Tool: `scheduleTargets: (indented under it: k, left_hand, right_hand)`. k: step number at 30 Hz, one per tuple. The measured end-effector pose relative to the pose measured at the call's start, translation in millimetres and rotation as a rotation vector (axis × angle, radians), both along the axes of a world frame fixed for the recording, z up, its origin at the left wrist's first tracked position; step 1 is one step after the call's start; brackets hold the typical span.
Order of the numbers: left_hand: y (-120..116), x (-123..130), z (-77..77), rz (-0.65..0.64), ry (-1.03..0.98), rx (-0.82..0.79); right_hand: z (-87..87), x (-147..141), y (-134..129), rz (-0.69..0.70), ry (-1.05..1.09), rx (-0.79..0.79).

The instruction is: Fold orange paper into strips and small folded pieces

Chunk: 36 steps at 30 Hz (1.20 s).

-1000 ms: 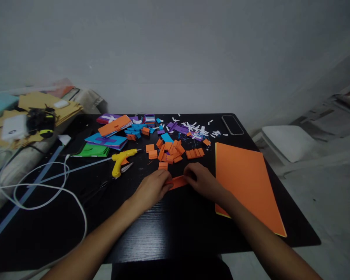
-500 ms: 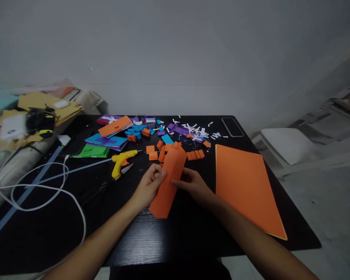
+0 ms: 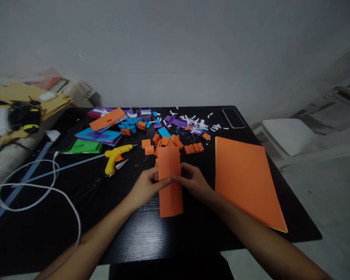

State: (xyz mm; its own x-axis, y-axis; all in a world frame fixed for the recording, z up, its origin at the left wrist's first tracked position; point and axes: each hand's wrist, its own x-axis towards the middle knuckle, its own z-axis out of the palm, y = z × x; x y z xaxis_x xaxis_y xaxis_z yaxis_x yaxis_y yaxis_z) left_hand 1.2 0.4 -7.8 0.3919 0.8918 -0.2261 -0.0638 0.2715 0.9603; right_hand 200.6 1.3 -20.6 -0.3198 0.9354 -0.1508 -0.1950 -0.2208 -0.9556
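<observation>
A folded orange paper (image 3: pixel 170 198) is held upright between my two hands, with a crease or seam running down its middle. My left hand (image 3: pixel 147 184) grips its left edge, thumb pressed on the front. On the right edge my right hand (image 3: pixel 194 181) pinches it, and the two thumb tips meet near the centre line. The fingers behind the paper are hidden. Just beyond its top lie small folded orange paper pieces (image 3: pixel 194 148). A yellow glue gun (image 3: pixel 115 157) rests left of my left hand, beside partly visible scissors (image 3: pixel 121 164).
Orange sheets (image 3: pixel 247 179) lie stacked at the right of the black table (image 3: pixel 140 245). A phone (image 3: pixel 233 118) sits at the back right. Purple and white paper scraps (image 3: pixel 192 124) are scattered behind. Folded coloured papers (image 3: pixel 107 120) and a white cable (image 3: pixel 67 194) occupy the left.
The orange paper has turned from a tilt to nearly straight, its creased face now towards me. My thumbs have come together on it. The view has shifted slightly.
</observation>
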Motion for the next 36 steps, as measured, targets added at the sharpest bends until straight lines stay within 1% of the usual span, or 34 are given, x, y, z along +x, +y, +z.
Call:
scheduleTargets:
  k: [5,9,14,15,17,19,20,22,24,26,29,31,36]
  left_hand:
    - [1,0,1.2,0.023,-0.010,-0.011]
    - [1,2,5.3,0.063,0.004,0.014]
    - [-1,4,6.0,0.070,-0.009,0.045]
    - [-1,3,5.3,0.096,-0.023,0.060]
    - [-2,2,3.5,0.194,-0.042,0.127]
    - [-3,0,2.3,0.281,-0.031,0.244]
    - [-3,-1,1.9,0.285,-0.003,0.306]
    - [-4,-4,1.4,0.218,0.100,0.414]
    - [-5,-6,0.7,0.138,0.209,0.483]
    - [-6,-7,-0.3,0.104,0.263,0.512]
    - [-7,-8,-0.7,0.061,0.274,0.495]
    - [-7,-8,1.2,0.022,0.321,0.497]
    - [-8,-9,9.7,-0.030,0.457,0.620]
  right_hand:
    - [-0.3,-1,0,-0.016,-0.006,0.023]
    - [-0.1,0,0,-0.021,-0.022,0.046]
    - [-1.1,1,1,-0.023,-0.042,0.051]
    - [-0.9,1,1,-0.021,-0.040,0.048]
    - [0.1,1,1,-0.025,-0.035,0.045]
    - [1.6,1,1,-0.036,-0.038,0.050]
    - [2.4,2,1,-0.039,-0.041,0.053]
    - [3.8,2,0,-0.039,-0.029,0.057]
    - [4.9,2,-1,-0.033,-0.002,0.054]
    - [6.2,2,-1,-0.032,0.016,0.050]
    - [9.0,3,-2,-0.028,0.034,0.038]
    - [11.0,3,-2,-0.012,0.063,0.025]
    - [11.2,3,-3,-0.012,0.073,0.032]
